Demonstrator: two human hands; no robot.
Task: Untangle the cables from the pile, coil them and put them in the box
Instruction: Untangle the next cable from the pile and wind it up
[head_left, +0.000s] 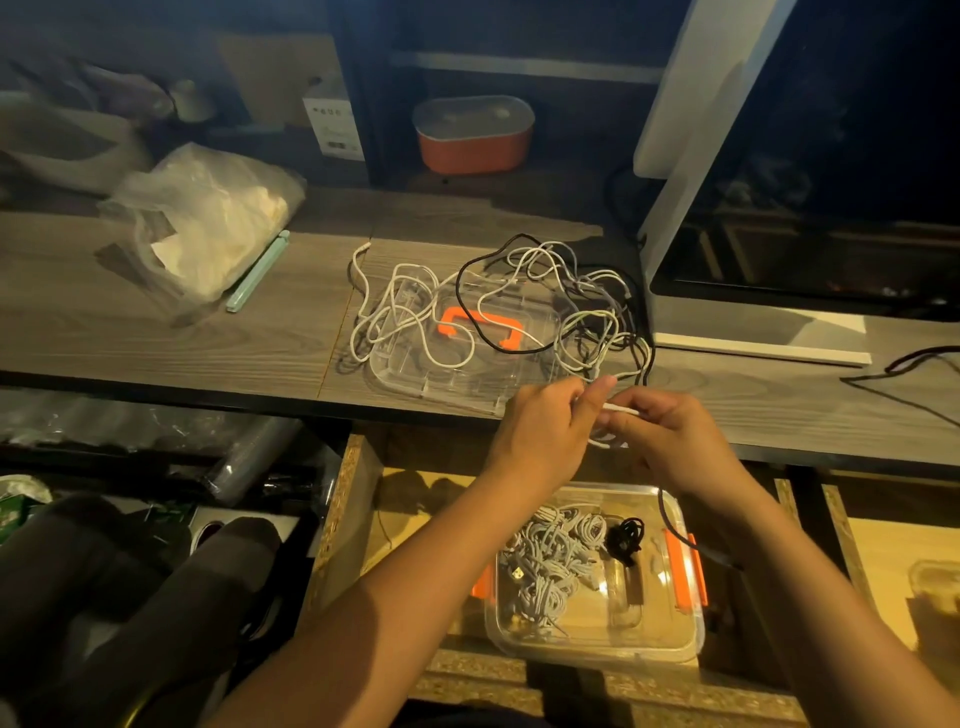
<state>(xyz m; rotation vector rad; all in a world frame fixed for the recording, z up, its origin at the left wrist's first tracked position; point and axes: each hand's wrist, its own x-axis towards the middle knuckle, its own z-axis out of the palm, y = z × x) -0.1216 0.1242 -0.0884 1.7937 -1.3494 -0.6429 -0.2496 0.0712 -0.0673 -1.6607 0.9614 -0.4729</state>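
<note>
The left hand (540, 431) and right hand (670, 441) pinch a white cable (621, 410) between their fingers (563, 391). The pile (519, 301) lies just beyond them on the surface (260, 338). The box (597, 656) sits below, holding coils (550, 561). Wind even loops under light tension, easing slack out without dragging the tangle.

Dim warm light, most of the room is dark. Grey wood-grain surface (208, 332) runs left to right, with dark shelving (519, 65) behind it holding an orange tub (472, 148) with a grey lid. Crumpled plastic bag (208, 218) sits at left, white-framed appliance (691, 156) with dark glass at right, and an open particleboard drawer (353, 499) below the front edge.
</note>
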